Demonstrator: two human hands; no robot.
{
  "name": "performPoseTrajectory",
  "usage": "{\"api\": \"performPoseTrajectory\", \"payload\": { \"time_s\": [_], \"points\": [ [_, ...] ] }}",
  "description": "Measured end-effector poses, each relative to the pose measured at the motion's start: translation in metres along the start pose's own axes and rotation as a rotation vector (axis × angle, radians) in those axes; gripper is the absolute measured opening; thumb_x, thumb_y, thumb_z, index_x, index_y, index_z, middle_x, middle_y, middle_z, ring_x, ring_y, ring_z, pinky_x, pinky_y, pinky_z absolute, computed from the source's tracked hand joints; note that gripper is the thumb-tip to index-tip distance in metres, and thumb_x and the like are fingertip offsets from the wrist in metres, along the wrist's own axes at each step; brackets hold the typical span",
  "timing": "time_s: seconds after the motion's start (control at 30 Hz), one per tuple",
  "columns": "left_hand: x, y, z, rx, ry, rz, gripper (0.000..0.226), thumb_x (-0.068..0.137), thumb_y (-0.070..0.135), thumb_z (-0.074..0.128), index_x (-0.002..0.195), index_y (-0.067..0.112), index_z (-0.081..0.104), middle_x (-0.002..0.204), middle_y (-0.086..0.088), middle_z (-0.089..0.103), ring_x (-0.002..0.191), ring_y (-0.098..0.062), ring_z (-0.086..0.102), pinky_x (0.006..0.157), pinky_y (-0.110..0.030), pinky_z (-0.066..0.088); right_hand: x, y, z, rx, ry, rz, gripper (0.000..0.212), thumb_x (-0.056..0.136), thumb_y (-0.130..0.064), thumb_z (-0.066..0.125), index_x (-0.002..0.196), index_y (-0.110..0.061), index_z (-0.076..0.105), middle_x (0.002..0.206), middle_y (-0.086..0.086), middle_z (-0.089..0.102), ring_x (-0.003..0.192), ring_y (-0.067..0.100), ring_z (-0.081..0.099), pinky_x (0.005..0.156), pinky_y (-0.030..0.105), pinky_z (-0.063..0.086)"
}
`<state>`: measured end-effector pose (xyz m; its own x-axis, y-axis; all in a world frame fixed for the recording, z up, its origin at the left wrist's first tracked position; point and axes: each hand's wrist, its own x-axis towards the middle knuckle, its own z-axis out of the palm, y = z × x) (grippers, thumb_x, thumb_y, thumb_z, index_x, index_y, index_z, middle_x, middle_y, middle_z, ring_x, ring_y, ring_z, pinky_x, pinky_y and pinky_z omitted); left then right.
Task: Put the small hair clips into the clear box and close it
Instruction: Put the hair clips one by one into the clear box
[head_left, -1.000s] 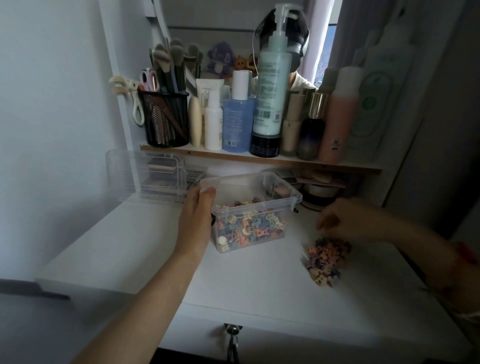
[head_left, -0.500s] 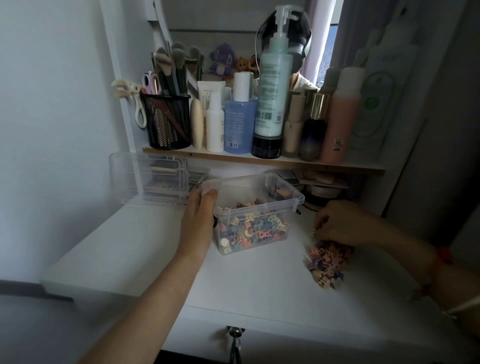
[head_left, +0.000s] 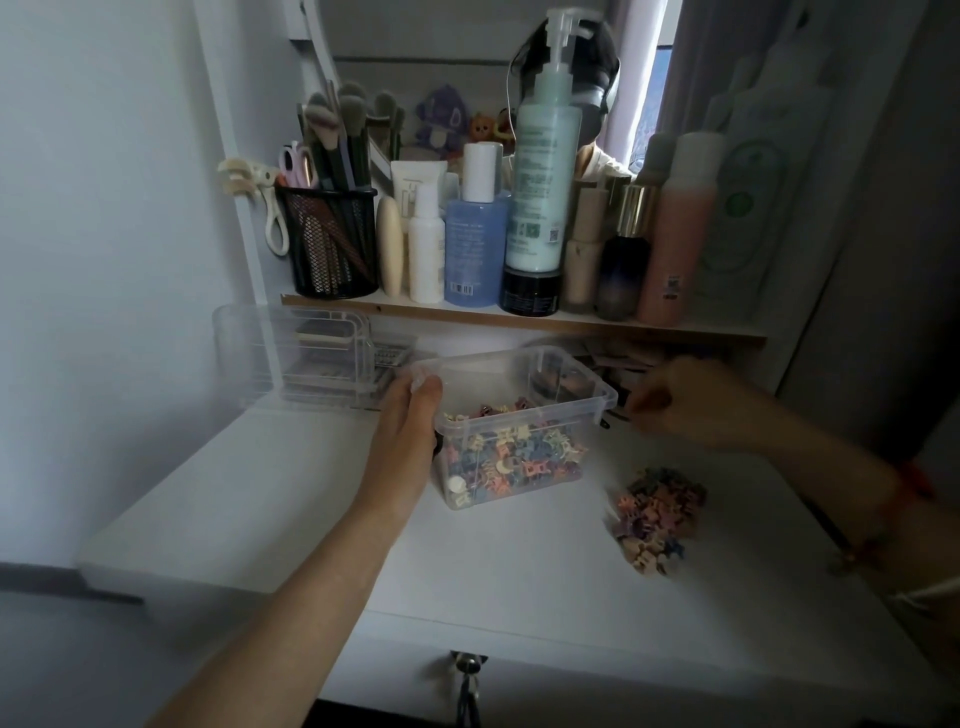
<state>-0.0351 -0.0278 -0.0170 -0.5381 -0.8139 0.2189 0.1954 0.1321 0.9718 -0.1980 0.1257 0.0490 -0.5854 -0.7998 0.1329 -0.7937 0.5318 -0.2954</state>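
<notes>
The clear box (head_left: 521, 419) stands open on the white desk (head_left: 498, 561), partly filled with small coloured hair clips (head_left: 514, 457). My left hand (head_left: 405, 436) grips the box's left wall, thumb over the rim. A loose pile of hair clips (head_left: 657, 519) lies on the desk to the right of the box. My right hand (head_left: 680, 402) hovers above that pile, just beside the box's right rim. It is blurred, with fingers bunched as if pinching clips; the clips in it are hidden. No lid is visible.
A wooden shelf (head_left: 519, 317) above the desk carries a black mesh cup (head_left: 332, 244) of brushes, a tall pump bottle (head_left: 543, 182) and several other bottles. A clear organiser (head_left: 291, 353) sits behind my left hand. A key (head_left: 467, 670) hangs from the drawer front.
My right hand dipped onto the loose pile, then rose up and left to the box's right rim with its fingers bunched. My left hand stayed on the box.
</notes>
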Motion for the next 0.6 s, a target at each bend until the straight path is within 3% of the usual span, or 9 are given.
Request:
{"api": "performPoseTrajectory", "payload": {
  "time_s": [0.1, 0.2, 0.3, 0.4, 0.47, 0.53, 0.6],
  "points": [
    [0.001, -0.001, 0.0, 0.005, 0.0, -0.002, 0.016, 0.097, 0.031, 0.037, 0.088, 0.038, 0.049, 0.103, 0.008, 0.054, 0.094, -0.007, 0.052, 0.08, -0.025, 0.039, -0.005, 0.01, 0.011, -0.077, -0.203, 0.029, 0.023, 0.082, -0.016, 0.064, 0.105, -0.014, 0.068, 0.102, -0.004, 0.066, 0.085, 0.004, 0.053, 0.069, 0.013, 0.042],
    [0.001, 0.0, 0.0, -0.007, -0.002, 0.0, 0.015, 0.097, 0.03, 0.038, 0.089, 0.038, 0.049, 0.099, 0.011, 0.054, 0.091, -0.003, 0.052, 0.072, -0.019, 0.039, -0.004, 0.012, 0.019, -0.107, -0.249, 0.02, 0.02, 0.08, -0.015, 0.066, 0.099, -0.014, 0.07, 0.105, -0.002, 0.069, 0.08, 0.003, 0.054, 0.062, 0.007, 0.04],
    [0.0, 0.0, 0.0, -0.006, -0.01, 0.017, 0.017, 0.097, 0.03, 0.036, 0.089, 0.037, 0.049, 0.095, 0.012, 0.053, 0.088, -0.003, 0.052, 0.068, -0.016, 0.04, 0.003, 0.007, 0.013, 0.056, -0.001, 0.02, 0.014, 0.08, -0.009, 0.064, 0.092, -0.01, 0.072, 0.096, 0.002, 0.068, 0.08, 0.006, 0.054, 0.061, 0.013, 0.042],
    [0.0, 0.001, 0.0, -0.006, -0.014, 0.023, 0.017, 0.098, 0.031, 0.035, 0.09, 0.036, 0.049, 0.095, 0.012, 0.053, 0.086, -0.003, 0.052, 0.064, -0.011, 0.041, 0.008, -0.008, -0.002, 0.47, 0.346, -0.011, 0.001, 0.079, -0.013, 0.069, 0.079, -0.014, 0.068, 0.079, 0.0, 0.065, 0.072, 0.009, 0.055, 0.06, 0.013, 0.04],
    [0.0, 0.001, 0.0, -0.022, -0.014, 0.022, 0.017, 0.098, 0.031, 0.035, 0.093, 0.035, 0.05, 0.095, 0.011, 0.053, 0.085, -0.001, 0.052, 0.062, -0.008, 0.042, 0.011, -0.018, -0.006, 0.549, 0.346, -0.105, 0.002, 0.08, -0.014, 0.067, 0.079, -0.014, 0.067, 0.074, -0.005, 0.062, 0.07, 0.005, 0.054, 0.06, 0.007, 0.039],
    [0.0, 0.001, 0.0, -0.027, -0.017, 0.019, 0.018, 0.098, 0.031, 0.035, 0.103, 0.03, 0.052, 0.099, 0.008, 0.054, 0.084, 0.0, 0.052, 0.064, -0.01, 0.043, 0.013, -0.021, -0.005, 0.445, 0.289, -0.17, 0.004, 0.083, -0.013, 0.064, 0.085, -0.013, 0.068, 0.079, -0.005, 0.062, 0.074, 0.002, 0.054, 0.064, 0.003, 0.038],
    [0.0, 0.002, 0.001, -0.033, -0.018, 0.025, 0.018, 0.098, 0.029, 0.035, 0.102, 0.029, 0.052, 0.098, 0.008, 0.054, 0.083, 0.0, 0.052, 0.062, -0.008, 0.044, 0.014, -0.013, -0.006, 0.348, 0.275, -0.122, 0.011, 0.085, -0.012, 0.062, 0.093, -0.011, 0.068, 0.088, -0.004, 0.061, 0.082, 0.006, 0.054, 0.066, 0.009, 0.039]
  ]
}}
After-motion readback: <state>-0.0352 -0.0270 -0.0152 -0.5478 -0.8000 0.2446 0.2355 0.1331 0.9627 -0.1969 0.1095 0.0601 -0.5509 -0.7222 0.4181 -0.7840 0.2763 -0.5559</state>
